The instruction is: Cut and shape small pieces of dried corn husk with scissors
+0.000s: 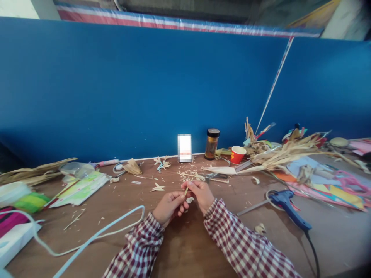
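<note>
Above the brown table, my left hand [170, 207] is closed in a pinch on a thin, pale yellowish strip [186, 190] that looks like dried husk. The fingertips of my right hand [202, 194] pinch the strip's upper end, so the two hands almost meet. A small whitish piece [189, 200] shows between the hands; whether fingers hold it I cannot tell. Just beyond them lies a scatter of cut husk slivers [188, 175]. To their left is a star-shaped husk piece [158, 187].
A blue glue gun [290, 208] lies at right with its cord trailing forward. Dried corn husks [278, 156] pile up behind it, beside a red paper cup [238, 155] and a dark-lidded jar [212, 144]. A pale cable [101, 231] loops at left. A blue partition [145, 88] backs the table.
</note>
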A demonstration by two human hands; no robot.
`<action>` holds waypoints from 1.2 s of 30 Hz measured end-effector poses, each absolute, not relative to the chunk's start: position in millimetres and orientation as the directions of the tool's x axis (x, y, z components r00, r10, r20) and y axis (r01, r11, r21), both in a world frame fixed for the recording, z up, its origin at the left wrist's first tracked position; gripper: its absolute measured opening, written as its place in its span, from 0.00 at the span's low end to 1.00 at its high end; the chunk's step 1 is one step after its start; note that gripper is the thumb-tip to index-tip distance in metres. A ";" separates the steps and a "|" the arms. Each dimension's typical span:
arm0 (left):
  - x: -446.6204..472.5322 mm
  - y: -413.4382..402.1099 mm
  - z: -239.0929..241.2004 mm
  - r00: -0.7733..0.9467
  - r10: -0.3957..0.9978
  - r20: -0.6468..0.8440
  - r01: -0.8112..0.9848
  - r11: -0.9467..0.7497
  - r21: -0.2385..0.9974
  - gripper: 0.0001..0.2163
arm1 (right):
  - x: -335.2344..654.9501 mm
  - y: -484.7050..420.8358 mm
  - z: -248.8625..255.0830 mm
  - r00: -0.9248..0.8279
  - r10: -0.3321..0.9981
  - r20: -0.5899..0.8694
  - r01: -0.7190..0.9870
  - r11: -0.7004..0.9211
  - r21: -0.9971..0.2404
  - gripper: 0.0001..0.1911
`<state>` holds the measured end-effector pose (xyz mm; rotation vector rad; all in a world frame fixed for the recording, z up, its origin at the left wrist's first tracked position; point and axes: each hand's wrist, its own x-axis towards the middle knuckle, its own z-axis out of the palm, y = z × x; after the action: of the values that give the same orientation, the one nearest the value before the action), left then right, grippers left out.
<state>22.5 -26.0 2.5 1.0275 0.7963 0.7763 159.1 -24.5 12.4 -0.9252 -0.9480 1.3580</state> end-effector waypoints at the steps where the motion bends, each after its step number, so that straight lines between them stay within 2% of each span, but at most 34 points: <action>1: 23.5 -26.8 1.7 0.495 0.844 -0.208 -0.160 0.324 0.933 0.16 | 159.1 -24.2 12.3 0.000 1.000 -0.002 -0.341 -0.002 -0.940 0.13; 9: 22.2 -27.5 0.0 0.576 0.782 -0.239 -0.050 0.326 0.944 0.15 | 160.0 -20.4 1.8 0.037 0.999 -0.028 -0.292 -0.016 -0.956 0.13; 15: 20.1 -28.8 2.2 0.519 0.810 -0.273 0.058 0.285 0.957 0.14 | 162.5 -18.7 0.5 0.114 0.993 0.007 -0.243 0.035 -0.970 0.15; 19: 21.8 -29.4 -2.7 0.469 0.845 -0.256 0.020 0.279 0.960 0.12 | 160.4 -20.9 2.0 0.096 0.995 -0.026 -0.305 0.004 -0.952 0.16; 24: 26.5 -34.2 -3.2 0.389 0.850 -0.356 -0.091 0.420 0.903 0.14 | 156.0 -24.2 6.1 0.013 0.997 -0.075 -0.466 -0.060 -0.883 0.16; 30: 27.0 -43.2 3.3 0.473 0.826 -0.307 -0.198 0.440 0.876 0.15 | 155.8 -21.4 4.0 0.066 0.995 -0.079 -0.484 -0.038 -0.874 0.18; 36: 22.4 -44.2 1.7 0.406 0.853 -0.326 -0.030 0.369 0.929 0.15 | 153.7 -23.2 6.0 0.060 0.996 -0.072 -0.434 -0.039 -0.900 0.18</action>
<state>22.4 -44.2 1.7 1.0340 0.9888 0.7050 153.7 -23.2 6.0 -0.9467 -0.7948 1.3744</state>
